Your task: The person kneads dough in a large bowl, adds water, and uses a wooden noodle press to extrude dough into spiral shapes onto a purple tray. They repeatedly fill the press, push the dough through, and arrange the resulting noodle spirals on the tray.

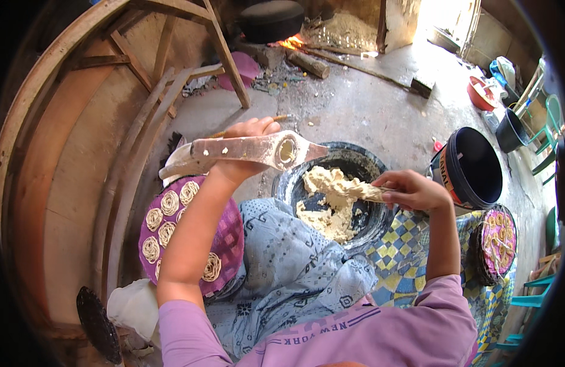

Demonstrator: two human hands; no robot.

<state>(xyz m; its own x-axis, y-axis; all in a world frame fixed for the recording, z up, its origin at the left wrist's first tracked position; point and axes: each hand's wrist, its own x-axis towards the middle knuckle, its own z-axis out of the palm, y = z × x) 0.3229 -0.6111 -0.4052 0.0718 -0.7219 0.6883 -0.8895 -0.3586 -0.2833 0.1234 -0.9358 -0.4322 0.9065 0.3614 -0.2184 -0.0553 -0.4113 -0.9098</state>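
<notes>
My left hand [251, 127] grips a pale, worn wooden tool [227, 153] with a round hole at its near right end, held level above the floor. My right hand [405, 189] is closed on a lump of pale dough [337, 183] at the rim of a dark basin [282, 189]; whether a utensil is inside the lump, I cannot tell. More dough [325, 220] lies in the basin. At left, under my forearm, a round purple tray [224, 235] holds several coiled dough nests [169, 202].
A wooden frame [154, 122] stands along the left wall. Behind are a black pot [270, 18] over a fire and logs [307, 64]. At right are black buckets [475, 168], a red basin [481, 98], another pink tray [496, 241] and plastic chairs [551, 122]. Patterned cloths [392, 257] lie around me.
</notes>
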